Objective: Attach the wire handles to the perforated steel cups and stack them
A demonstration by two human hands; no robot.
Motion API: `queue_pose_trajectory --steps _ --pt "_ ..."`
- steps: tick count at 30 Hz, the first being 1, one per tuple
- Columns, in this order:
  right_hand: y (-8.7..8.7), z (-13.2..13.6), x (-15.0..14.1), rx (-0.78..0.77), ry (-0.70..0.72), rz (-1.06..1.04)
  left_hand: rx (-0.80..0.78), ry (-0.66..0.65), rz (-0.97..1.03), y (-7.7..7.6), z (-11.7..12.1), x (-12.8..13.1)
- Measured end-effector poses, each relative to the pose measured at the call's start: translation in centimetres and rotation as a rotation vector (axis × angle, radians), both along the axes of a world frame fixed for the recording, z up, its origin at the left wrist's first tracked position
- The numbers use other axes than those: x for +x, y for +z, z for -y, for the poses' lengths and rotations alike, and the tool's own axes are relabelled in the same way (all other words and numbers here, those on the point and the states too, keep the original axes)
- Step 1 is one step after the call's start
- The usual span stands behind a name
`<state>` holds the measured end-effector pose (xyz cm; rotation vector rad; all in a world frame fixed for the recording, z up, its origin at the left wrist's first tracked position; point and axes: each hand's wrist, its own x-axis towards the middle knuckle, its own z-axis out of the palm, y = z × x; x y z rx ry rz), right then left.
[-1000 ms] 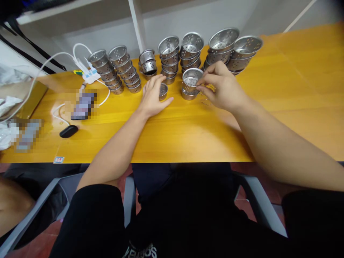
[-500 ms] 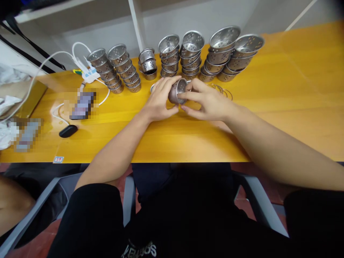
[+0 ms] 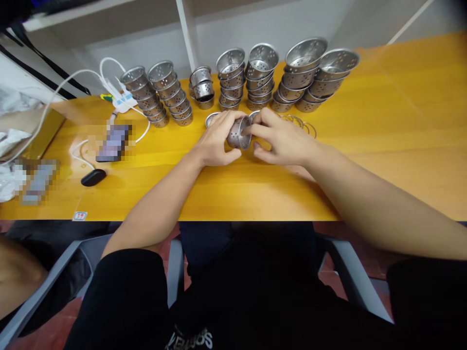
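My left hand (image 3: 219, 138) is wrapped round a small perforated metal cup (image 3: 238, 134), tipped so that its mouth faces right. The index finger of my right hand (image 3: 279, 136) reaches into the cup's mouth, while the thumb stands apart below with nothing visible between them. Behind my left hand a low metal cup (image 3: 211, 118) is partly covered. Another metal rim (image 3: 254, 114) shows behind my right fingers, mostly hidden. Several thin wire rings (image 3: 308, 127) lie on the table just beyond my right hand.
Stacks of perforated cups line the table's back, from a leaning left stack (image 3: 146, 97) to wide right ones (image 3: 330, 80). At left are a power strip (image 3: 124, 101) with white cables, a phone (image 3: 114, 143) and a black oval object (image 3: 93, 178). A person's leg (image 3: 22, 272) shows lower left.
The cup from the table in front of the stacks has come into my left hand and been tipped sideways. My right hand moved left and down to its mouth; lately its thumb drew back from the rim.
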<state>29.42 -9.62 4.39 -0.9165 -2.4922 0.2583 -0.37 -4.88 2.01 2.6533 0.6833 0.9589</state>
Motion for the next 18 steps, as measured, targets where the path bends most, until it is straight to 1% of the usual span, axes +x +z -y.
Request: queue_pose_trajectory --steps 3,6,9,14,18 --pt "-0.4 -0.4 0.3 0.043 0.03 -0.037 0.017 -0.015 0.011 -0.2 0.0 0.2" --pt "-0.4 -0.5 0.5 0.044 0.027 -0.037 0.027 -0.008 0.011 -0.3 -0.1 0.2" --pt "-0.1 -0.3 0.6 0.035 0.025 -0.053 0.012 0.029 -0.002 -0.1 0.0 0.0" --pt "0.5 0.3 0.4 -0.004 0.017 -0.133 -0.07 0.086 -0.076 0.7 0.2 -0.1" --pt "0.7 0.5 0.1 -0.028 -0.017 -0.156 -0.072 0.103 -0.058 0.7 0.1 0.0"
